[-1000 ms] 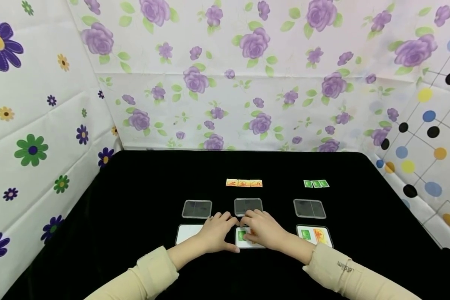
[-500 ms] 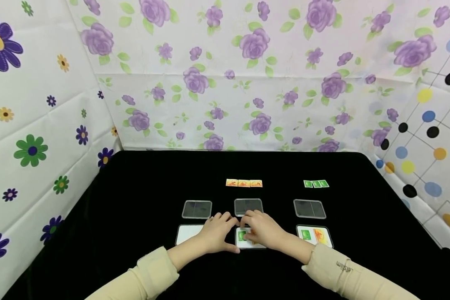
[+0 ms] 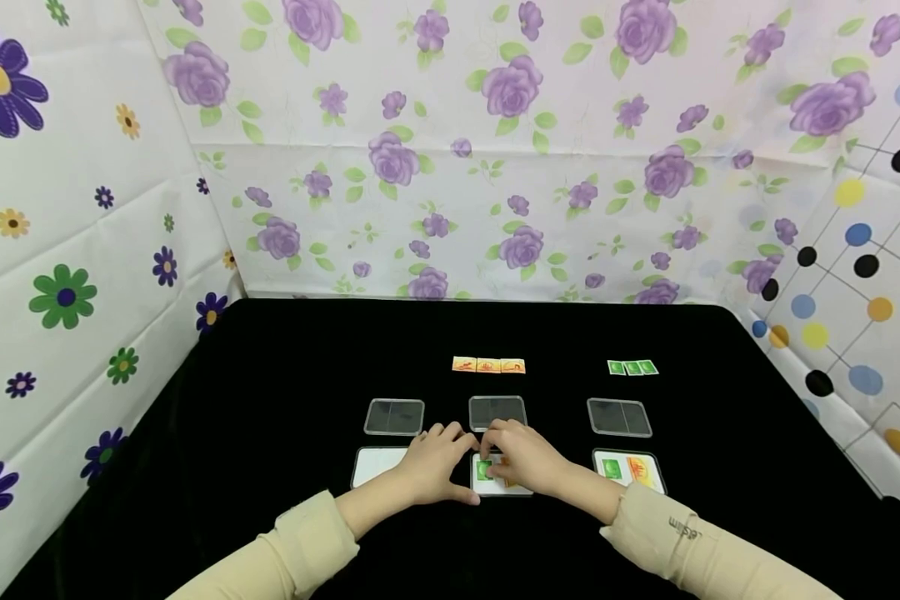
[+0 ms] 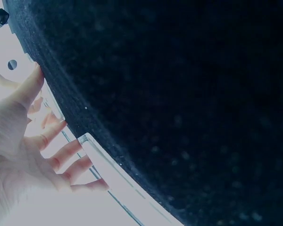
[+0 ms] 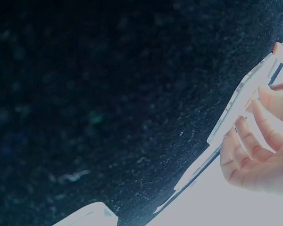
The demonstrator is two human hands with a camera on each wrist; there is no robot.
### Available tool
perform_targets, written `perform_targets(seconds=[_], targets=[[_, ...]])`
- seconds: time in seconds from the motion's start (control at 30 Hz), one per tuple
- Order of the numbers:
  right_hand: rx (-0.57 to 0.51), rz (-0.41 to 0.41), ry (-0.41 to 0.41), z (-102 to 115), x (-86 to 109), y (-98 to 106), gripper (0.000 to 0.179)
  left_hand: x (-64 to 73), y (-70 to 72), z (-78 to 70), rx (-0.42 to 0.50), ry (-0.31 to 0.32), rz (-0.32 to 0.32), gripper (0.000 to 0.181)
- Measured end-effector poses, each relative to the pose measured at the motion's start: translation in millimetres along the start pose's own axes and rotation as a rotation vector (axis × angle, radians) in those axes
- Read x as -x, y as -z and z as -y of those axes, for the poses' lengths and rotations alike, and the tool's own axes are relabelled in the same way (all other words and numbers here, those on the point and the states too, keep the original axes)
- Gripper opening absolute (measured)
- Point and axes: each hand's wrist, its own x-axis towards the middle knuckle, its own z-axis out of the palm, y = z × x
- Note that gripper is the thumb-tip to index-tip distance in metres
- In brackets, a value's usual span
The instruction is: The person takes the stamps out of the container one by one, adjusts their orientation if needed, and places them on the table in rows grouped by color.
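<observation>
In the head view, a shallow plastic case [image 3: 487,490] with a white insert lies at front centre, bearing a green picture card [image 3: 483,470] and a partly hidden orange picture card [image 3: 510,482]. My left hand [image 3: 433,468] grips the case's left side, thumb at the near corner and index finger at the far one, other fingers spread. My right hand [image 3: 527,457] reaches over from the right, fingers bent, thumb and index fingertip pinching the green card. In the right wrist view the case [image 5: 232,110] runs beneath my right fingers; glare washes out its cards.
A white-insert case [image 3: 375,465] lies at left; a similar case [image 3: 627,487] at right bears green and orange cards. Behind are three clear lids [image 3: 394,417]. Farther back lie a row of orange cards [image 3: 488,366] and a row of green cards [image 3: 633,367].
My right sleeve has shifted and turned slightly. Both hands stay at the middle case, and the cards keep their places.
</observation>
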Motion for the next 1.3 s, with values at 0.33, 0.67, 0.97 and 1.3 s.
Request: perform_targets(seconds=[0.33,0.67,0.97,1.3], targets=[[-0.022,0.009,-0.018,-0.8,-1.6,-0.1,0.018,0.2,-0.2,0.1,0.012,0.002,0.007,0.069],[-0.030,-0.004,-0.021,3.6,-3.3,-0.5,0.019,1.8,2.5,-1.2,0.026,0.002,0.004,0.068],[-0.013,-0.040,-0.008,3.1,-4.3,-1.4,0.018,1.8,5.2,-2.7,0.040,0.014,0.012,0.067],[-0.209,0.059,-0.035,-1.6,-2.5,8.4,0.016,1.1,4.8,-3.9,0.021,0.021,0.003,0.068]])
